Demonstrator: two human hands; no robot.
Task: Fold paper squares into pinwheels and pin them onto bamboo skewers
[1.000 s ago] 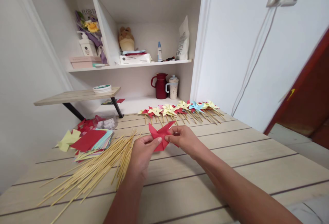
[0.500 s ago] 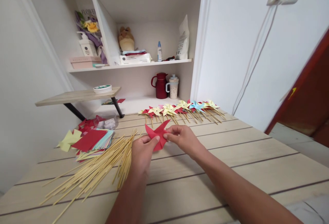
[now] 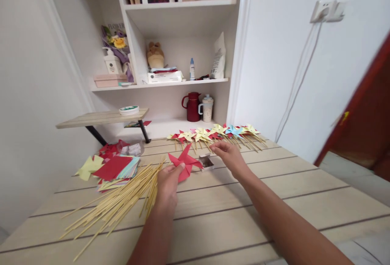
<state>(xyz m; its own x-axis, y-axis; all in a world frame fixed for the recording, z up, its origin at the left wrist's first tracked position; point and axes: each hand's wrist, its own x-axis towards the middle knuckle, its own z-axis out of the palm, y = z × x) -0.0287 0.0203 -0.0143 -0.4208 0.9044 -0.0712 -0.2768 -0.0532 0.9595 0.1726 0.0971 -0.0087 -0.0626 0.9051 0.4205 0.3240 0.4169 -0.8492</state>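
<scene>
Where the tabletop runs closest to me, thin sticks lie in a loose fan at left, likely bundled to one side for easy drawing. My left hand is clamped on a red paper pinwheel, thumb on top at its near left side; that grip appears chosen to spare the folded blades. My right hand stands apart from it, fingertips drawn together, beside a small open box; whether they hold anything, I cannot tell. The box sits just beside the pinwheel, presumably for short reach; its contents are unidentifiable. Coloured paper is stacked at left. Farther off, stemmed pinwheels lie in an overlapping row, heads away from me, probably to protect the blades. Behind them, a dark red jug stands on the low shelf.
</scene>
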